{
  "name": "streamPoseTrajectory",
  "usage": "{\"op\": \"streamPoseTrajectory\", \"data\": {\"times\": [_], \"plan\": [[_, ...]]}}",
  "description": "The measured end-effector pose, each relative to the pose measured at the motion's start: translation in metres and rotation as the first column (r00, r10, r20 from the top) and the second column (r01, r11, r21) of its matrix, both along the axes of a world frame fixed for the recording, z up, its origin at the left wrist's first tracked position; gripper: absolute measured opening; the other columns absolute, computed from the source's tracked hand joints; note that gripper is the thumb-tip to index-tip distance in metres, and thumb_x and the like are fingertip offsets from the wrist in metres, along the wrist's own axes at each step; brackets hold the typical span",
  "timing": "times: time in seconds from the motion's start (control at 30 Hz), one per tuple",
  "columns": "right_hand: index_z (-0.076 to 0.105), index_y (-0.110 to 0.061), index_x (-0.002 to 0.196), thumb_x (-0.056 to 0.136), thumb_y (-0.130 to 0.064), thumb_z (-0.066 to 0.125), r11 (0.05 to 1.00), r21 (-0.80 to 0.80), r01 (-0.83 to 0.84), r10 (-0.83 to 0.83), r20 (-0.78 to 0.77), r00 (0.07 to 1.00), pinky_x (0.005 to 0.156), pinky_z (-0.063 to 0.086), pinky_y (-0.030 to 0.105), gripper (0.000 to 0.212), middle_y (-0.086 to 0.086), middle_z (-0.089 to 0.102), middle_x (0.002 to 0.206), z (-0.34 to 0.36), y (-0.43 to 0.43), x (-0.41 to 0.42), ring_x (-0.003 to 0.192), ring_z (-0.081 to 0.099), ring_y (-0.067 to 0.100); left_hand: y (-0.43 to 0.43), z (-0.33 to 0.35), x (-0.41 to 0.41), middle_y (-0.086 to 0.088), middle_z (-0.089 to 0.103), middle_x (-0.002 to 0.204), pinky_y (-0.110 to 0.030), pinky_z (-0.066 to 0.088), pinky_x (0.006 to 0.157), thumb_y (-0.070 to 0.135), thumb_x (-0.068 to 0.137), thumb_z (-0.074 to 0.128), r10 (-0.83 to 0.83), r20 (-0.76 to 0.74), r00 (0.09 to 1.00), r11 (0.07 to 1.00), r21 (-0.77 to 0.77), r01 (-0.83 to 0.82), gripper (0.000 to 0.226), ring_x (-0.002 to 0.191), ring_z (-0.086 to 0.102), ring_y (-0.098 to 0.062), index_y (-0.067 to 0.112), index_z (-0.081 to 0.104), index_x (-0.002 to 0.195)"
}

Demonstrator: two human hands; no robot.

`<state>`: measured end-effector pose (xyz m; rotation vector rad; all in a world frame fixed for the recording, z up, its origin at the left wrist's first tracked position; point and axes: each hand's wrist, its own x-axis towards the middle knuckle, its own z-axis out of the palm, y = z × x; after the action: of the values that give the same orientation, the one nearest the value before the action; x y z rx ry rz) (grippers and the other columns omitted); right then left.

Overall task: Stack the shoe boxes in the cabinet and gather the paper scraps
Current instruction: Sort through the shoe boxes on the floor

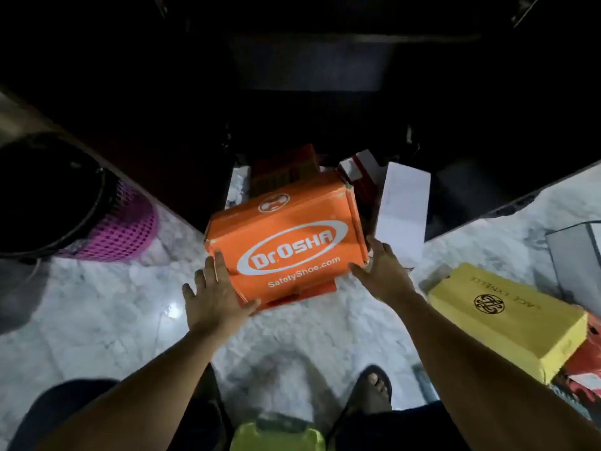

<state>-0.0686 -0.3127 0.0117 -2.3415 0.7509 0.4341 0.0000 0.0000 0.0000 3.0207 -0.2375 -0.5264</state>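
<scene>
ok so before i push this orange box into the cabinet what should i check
1. Hold on the orange box: ok, left hand flat on its left side, right hand on its right side.
2. Box closed: not ok, an orange flap sticks out under its near edge.
3. Way in: not ok, a red box and a white box lie at the opening just behind it.
4. Room inside the cabinet: cannot tell, too dark.
5. Next box: ok, the yellow box lies off to the right, apart from both hands.
</scene>
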Motion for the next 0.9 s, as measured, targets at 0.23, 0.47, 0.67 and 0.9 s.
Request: {"op": "streamPoseTrajectory", "data": {"times": [0.23,0.47,0.67,0.9], "plan": [[-0.002,-0.039,0.154,0.047,-0.077,0.083,0.992,-0.062,0.107,-0.094,0.182,0.979,0.106,0.044,0.058,0.143,0.003,0.034,0.149,-0.087,0.017,0.005,0.14,0.034,0.028,0.013,-0.118,-0.019,-0.015,0.023,0.162,-0.062,0.019,0.118,0.087,0.035,0.075,0.165,-0.045,0.985,0.954,-0.246,-0.171,0.167,0.148,0.026,-0.033,0.015,-0.017,0.154],[-0.01,-0.035,0.154,0.035,-0.079,0.085,0.963,-0.257,0.081,0.001,0.304,0.953,0.107,0.042,0.059,0.159,0.004,0.036,0.151,-0.128,0.022,-0.002,0.141,0.029,0.028,0.009,-0.19,-0.03,-0.001,0.035,0.159,-0.064,0.018,0.119,0.079,0.043,0.082,0.203,0.038,0.978,0.864,-0.477,-0.161,0.151,0.148,0.032,-0.031,0.029,-0.003,0.157],[-0.01,-0.037,0.154,0.036,-0.071,0.09,0.984,-0.164,0.065,-0.003,0.351,0.936,0.107,0.042,0.059,0.159,0.003,0.035,0.154,-0.12,0.023,-0.022,0.143,0.031,0.028,0.005,-0.169,-0.037,0.002,0.043,0.154,-0.064,0.009,0.118,0.065,0.064,0.081,0.225,0.053,0.973,0.757,-0.638,-0.14,0.128,0.145,0.036,-0.031,0.034,-0.005,0.154],[-0.006,-0.04,0.156,0.032,-0.06,0.098,0.999,0.008,0.052,-0.049,0.464,0.885,0.111,0.041,0.057,0.163,-0.004,0.027,0.158,-0.107,0.039,-0.04,0.146,0.032,0.024,0.02,-0.146,-0.04,-0.008,0.052,0.146,-0.049,0.054,0.081,0.078,0.053,0.078,0.204,-0.018,0.979,0.69,-0.707,-0.156,0.149,0.12,0.06,-0.038,0.046,-0.035,0.145]]}}
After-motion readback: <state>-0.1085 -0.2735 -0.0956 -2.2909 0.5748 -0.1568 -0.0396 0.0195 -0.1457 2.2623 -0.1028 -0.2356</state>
